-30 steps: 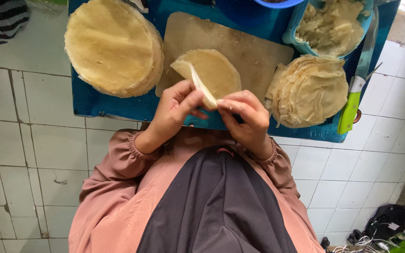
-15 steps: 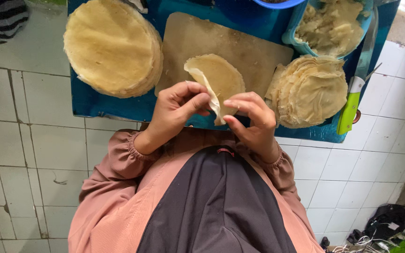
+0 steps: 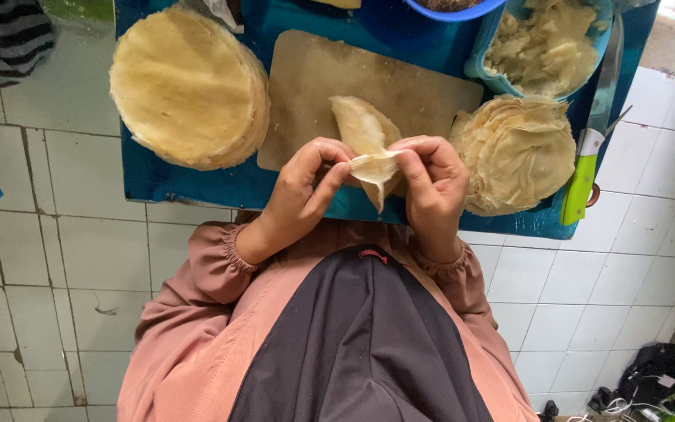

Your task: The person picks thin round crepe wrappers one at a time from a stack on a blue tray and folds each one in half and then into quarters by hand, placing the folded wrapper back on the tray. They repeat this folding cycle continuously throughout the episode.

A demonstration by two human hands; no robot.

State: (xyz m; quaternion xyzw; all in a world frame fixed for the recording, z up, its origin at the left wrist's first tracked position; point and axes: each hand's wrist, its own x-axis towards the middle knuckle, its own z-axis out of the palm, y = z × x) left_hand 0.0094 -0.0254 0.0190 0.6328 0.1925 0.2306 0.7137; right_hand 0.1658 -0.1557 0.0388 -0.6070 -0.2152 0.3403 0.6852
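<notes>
Pinching a folded dough wrapper [image 3: 369, 144] mid-frame, your left hand [image 3: 306, 184] and right hand [image 3: 431, 184] both grip it over the cutting board [image 3: 314, 86]; wrapper stack [image 3: 185, 86] sits upper left.

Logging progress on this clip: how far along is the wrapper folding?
Done: a loose pile of handled wrappers sits right of the cutting board. In hand: the left hand and right hand pinch one folded wrapper above the board's near edge. Left: a tall stack of flat wrappers, and a tub of filling that looks well filled.
</notes>
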